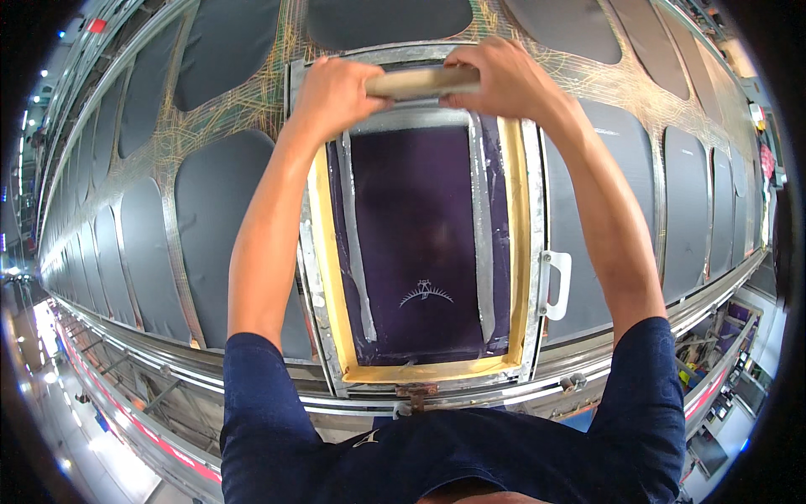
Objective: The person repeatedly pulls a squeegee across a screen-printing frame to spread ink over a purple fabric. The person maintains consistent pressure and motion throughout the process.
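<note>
A screen printing frame lies before me, with metal sides and yellow tape along its inner edges. Its dark purple mesh bears a small pale curved motif near the close end. Grey ink streaks run down both sides of the mesh. At the far end, a squeegee with a pale bar handle lies crosswise over the screen. My left hand is closed round its left end, and my right hand grips its right end. The squeegee's lower edge is hard to make out; grey ink shows just below it.
Dark fabric panels lie in rows on the long printing table, on both sides of the frame. A white handle sticks out at the frame's right side. Metal rails run along the near table edge, with a shelf at lower right.
</note>
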Action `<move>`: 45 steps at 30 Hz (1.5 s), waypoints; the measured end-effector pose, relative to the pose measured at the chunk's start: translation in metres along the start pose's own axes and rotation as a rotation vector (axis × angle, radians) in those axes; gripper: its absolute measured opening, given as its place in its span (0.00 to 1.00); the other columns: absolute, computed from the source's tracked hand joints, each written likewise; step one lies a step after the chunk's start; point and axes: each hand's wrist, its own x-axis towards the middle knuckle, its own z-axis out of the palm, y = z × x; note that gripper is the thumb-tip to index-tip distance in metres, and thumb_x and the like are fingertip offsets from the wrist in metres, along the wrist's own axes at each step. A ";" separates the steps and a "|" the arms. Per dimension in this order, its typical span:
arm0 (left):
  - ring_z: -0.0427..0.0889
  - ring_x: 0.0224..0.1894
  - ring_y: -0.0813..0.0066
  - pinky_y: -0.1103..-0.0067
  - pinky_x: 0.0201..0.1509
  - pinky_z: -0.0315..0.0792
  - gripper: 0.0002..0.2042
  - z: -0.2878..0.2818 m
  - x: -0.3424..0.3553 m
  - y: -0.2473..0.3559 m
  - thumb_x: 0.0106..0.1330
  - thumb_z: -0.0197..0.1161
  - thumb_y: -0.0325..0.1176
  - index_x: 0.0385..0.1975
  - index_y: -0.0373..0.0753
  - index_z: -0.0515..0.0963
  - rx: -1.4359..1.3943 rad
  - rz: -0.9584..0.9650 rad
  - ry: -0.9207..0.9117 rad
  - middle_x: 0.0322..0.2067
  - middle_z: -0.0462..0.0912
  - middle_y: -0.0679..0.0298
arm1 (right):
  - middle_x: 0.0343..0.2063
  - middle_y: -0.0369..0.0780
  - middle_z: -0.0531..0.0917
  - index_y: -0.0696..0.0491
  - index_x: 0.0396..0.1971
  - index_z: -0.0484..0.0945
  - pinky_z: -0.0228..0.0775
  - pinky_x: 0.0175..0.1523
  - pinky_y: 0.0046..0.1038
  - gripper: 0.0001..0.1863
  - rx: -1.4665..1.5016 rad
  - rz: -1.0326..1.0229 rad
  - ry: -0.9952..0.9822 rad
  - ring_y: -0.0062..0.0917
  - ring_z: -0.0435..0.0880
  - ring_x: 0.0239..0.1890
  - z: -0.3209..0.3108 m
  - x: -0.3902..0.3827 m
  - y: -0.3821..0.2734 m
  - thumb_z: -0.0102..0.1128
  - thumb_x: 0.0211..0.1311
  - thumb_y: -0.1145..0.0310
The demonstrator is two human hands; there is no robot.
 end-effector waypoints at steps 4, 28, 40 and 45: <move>0.85 0.29 0.56 0.64 0.36 0.75 0.18 0.010 0.026 -0.013 0.49 0.79 0.48 0.36 0.45 0.88 -0.007 -0.092 -0.089 0.21 0.84 0.58 | 0.32 0.45 0.88 0.51 0.40 0.87 0.76 0.53 0.41 0.19 -0.042 0.066 -0.098 0.41 0.87 0.39 0.026 0.033 0.017 0.74 0.54 0.54; 0.84 0.37 0.71 0.70 0.49 0.68 0.12 0.023 -0.257 0.165 0.49 0.75 0.36 0.34 0.47 0.86 -0.035 -0.029 -0.130 0.34 0.88 0.70 | 0.28 0.38 0.84 0.50 0.32 0.85 0.70 0.56 0.36 0.13 0.033 -0.072 -0.022 0.32 0.83 0.41 0.085 -0.249 -0.135 0.78 0.43 0.70; 0.88 0.35 0.57 0.64 0.44 0.78 0.22 0.009 0.028 -0.012 0.49 0.78 0.52 0.41 0.49 0.88 0.086 -0.078 -0.114 0.27 0.88 0.58 | 0.31 0.46 0.89 0.51 0.38 0.87 0.79 0.48 0.41 0.17 -0.049 0.042 -0.082 0.42 0.88 0.39 0.033 0.038 0.027 0.77 0.52 0.57; 0.88 0.36 0.56 0.63 0.41 0.80 0.17 0.014 0.031 -0.013 0.48 0.78 0.50 0.33 0.47 0.87 0.036 -0.121 -0.061 0.26 0.87 0.60 | 0.31 0.48 0.88 0.53 0.40 0.87 0.78 0.45 0.41 0.18 0.028 0.105 -0.076 0.44 0.88 0.38 0.041 0.044 0.033 0.77 0.53 0.58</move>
